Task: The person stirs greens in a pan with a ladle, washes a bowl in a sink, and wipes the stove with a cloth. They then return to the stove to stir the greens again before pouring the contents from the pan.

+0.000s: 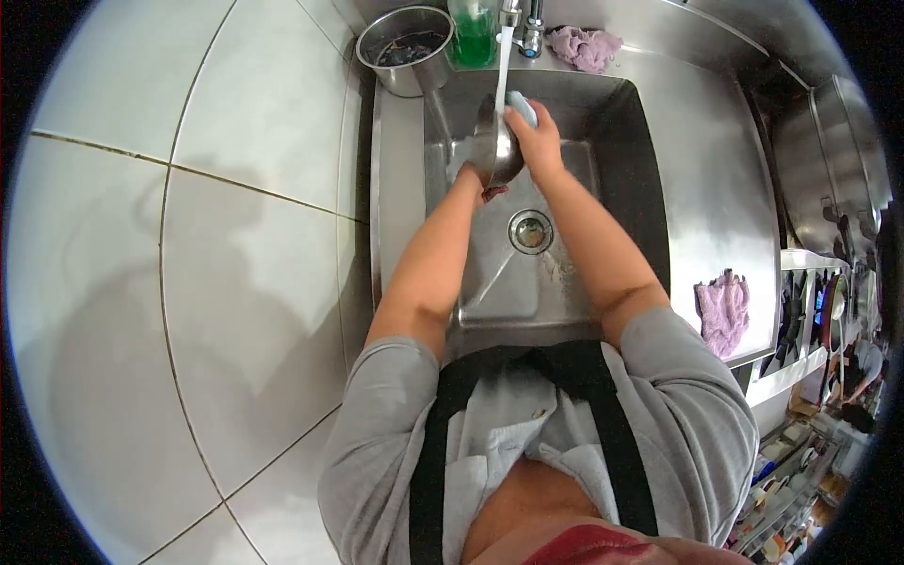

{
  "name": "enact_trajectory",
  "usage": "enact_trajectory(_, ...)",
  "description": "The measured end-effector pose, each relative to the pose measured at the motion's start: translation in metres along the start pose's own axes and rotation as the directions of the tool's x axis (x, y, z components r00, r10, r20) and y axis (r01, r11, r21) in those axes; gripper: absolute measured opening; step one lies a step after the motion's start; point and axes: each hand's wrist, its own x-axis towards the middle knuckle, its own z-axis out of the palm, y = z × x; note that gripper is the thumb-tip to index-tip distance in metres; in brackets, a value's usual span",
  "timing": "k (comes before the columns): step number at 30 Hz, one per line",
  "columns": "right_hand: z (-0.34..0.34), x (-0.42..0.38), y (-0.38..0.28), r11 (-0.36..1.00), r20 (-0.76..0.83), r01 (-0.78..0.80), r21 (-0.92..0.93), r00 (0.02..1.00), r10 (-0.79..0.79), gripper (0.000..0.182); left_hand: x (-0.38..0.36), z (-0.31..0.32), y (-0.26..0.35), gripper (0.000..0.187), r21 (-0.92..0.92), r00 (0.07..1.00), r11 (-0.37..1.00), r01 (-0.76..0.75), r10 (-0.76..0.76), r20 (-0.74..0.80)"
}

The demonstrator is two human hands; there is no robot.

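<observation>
Over the stainless steel sink basin (pixel 621 179), the left hand (pixel 468 176) is closed around the lower edge of a round shiny metal bowl (pixel 496 146), which is held tilted under the thin stream of water (pixel 504 56) running from the chrome tap (pixel 513 14). The right hand (pixel 539 141) is closed on a light blue sponge (pixel 523 105) and presses it against the upper rim of the bowl. Behind the sink stand a green bottle of dish soap (pixel 474 36) and a round steel pot (pixel 405 49), and a crumpled pink cloth (pixel 723 311) lies on the counter at the right.
</observation>
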Motion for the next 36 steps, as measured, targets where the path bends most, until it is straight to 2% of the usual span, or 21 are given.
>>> enact_trajectory(1, 0.004, 0.015, 0.000, 0.994, 0.087, -0.045, 0.099, 0.996, 0.037, 0.058, 0.005, -0.003, 0.001, 0.028, -0.087, 0.993, 0.989, 0.116, -0.113, 0.043)
enact_trajectory(5, 0.022, 0.050, -0.003, 0.897, 0.319, -0.290, 0.333, 0.930, 0.182, 0.049, 0.016, -0.011, 0.003, 0.028, -0.055, 0.991, 0.996, 0.067, -0.060, 0.117)
enact_trajectory(6, 0.028, 0.053, 0.003, 0.833, 0.403, -0.396, 0.385, 0.885, 0.234, 0.046, 0.012, -0.011, 0.004, 0.027, -0.176, 0.991, 0.979, 0.104, -0.086, 0.107)
enact_trajectory(8, 0.044, 0.048, 0.029, 0.880, 0.329, -0.351, 0.321, 0.912, 0.244, 0.045, 0.003, -0.008, 0.008, 0.026, -0.300, 0.989, 0.944, 0.134, -0.109, 0.099)
enact_trajectory(10, 0.047, 0.035, 0.038, 0.920, 0.268, -0.314, 0.235, 0.931, 0.250, 0.045, -0.003, -0.007, 0.006, 0.022, -0.471, 0.998, 0.882, 0.031, -0.006, 0.056)
enact_trajectory(12, 0.038, 0.008, 0.046, 0.912, 0.201, -0.302, 0.278, 0.947, 0.252, 0.046, 0.001, -0.005, 0.005, 0.021, -0.492, 0.999, 0.870, -0.028, 0.042, 0.017)
enact_trajectory(14, 0.005, -0.025, 0.015, 0.907, 0.268, -0.366, 0.209, 0.913, 0.307, 0.045, 0.009, -0.007, 0.004, 0.021, -0.506, 0.996, 0.858, -0.089, 0.091, -0.021)
enact_trajectory(16, -0.020, -0.042, 0.006, 0.896, 0.315, -0.420, 0.145, 0.878, 0.361, 0.043, 0.016, -0.008, 0.004, 0.024, -0.375, 0.992, 0.918, -0.127, 0.109, -0.068)
enact_trajectory(18, -0.038, -0.050, 0.015, 0.961, 0.371, -0.161, -0.225, 0.898, 0.238, 0.044, 0.009, -0.003, 0.009, 0.028, -0.293, 0.992, 0.952, -0.093, 0.062, -0.113)
enact_trajectory(19, -0.042, -0.052, 0.018, 0.960, 0.366, -0.159, -0.230, 0.900, 0.237, 0.044, 0.001, 0.002, 0.009, 0.031, -0.272, 0.979, 0.953, -0.136, 0.087, -0.185)
enact_trajectory(21, -0.049, -0.058, 0.016, 0.936, 0.357, 0.229, -0.269, 0.926, -0.124, 0.037, -0.010, 0.008, 0.006, 0.036, -0.250, 0.962, 0.952, -0.175, 0.110, -0.251)
enact_trajectory(23, -0.059, -0.058, 0.002, 0.893, 0.395, 0.319, -0.317, 0.901, -0.181, 0.037, -0.015, 0.009, 0.005, 0.044, -0.007, 0.908, 0.945, -0.326, 0.311, -0.281)
enact_trajectory(24, -0.063, -0.057, -0.009, 0.843, 0.437, 0.404, -0.356, 0.869, -0.233, 0.036, -0.014, 0.007, 0.004, 0.044, -0.009, 0.908, 0.945, -0.328, 0.313, -0.279)
enact_trajectory(25, -0.064, -0.055, -0.016, 0.841, 0.437, 0.408, -0.356, 0.868, -0.236, 0.036, -0.013, 0.004, 0.004, 0.048, 0.355, 0.804, 0.819, -0.451, 0.546, -0.237)
enact_trajectory(26, -0.065, -0.053, -0.022, 0.801, 0.479, 0.445, -0.400, 0.847, -0.231, 0.035, -0.011, 0.002, 0.004, 0.052, 0.661, 0.676, 0.561, -0.498, 0.729, -0.108)
enact_trajectory(27, -0.066, -0.051, -0.030, 0.757, 0.521, 0.482, -0.442, 0.825, -0.221, 0.034, -0.017, 0.003, 0.006, 0.040, 0.774, 0.639, 0.433, -0.462, 0.767, -0.049)
enact_trajectory(29, -0.066, -0.053, -0.047, 0.704, 0.574, 0.498, -0.506, 0.804, -0.156, 0.033, -0.029, 0.009, 0.004, 0.041, 0.756, 0.587, 0.383, -0.531, 0.809, 0.002)
enact_trajectory(31, -0.063, -0.057, -0.063, 0.646, 0.625, 0.522, -0.557, 0.776, -0.088, 0.032, -0.031, 0.009, 0.005, 0.042, 0.795, 0.503, 0.197, -0.574, 0.850, 0.153)
enact_trajectory(33, -0.059, -0.063, -0.073, 0.460, 0.737, 0.585, -0.668, 0.606, 0.299, 0.033, -0.033, 0.012, 0.007, 0.042, 0.762, 0.442, 0.157, -0.628, 0.878, 0.184)
enact_trajectory(34, -0.059, -0.067, -0.071, 0.456, 0.743, 0.594, -0.663, 0.600, 0.297, 0.033, -0.034, 0.013, 0.008, 0.041, 0.725, 0.376, 0.105, -0.681, 0.899, 0.223)
enact_trajectory(36, -0.058, -0.075, -0.073, 0.338, 0.819, 0.764, -0.549, 0.413, 0.398, 0.033, -0.030, 0.012, 0.011, 0.041, 0.730, 0.345, 0.076, -0.679, 0.911, 0.227)
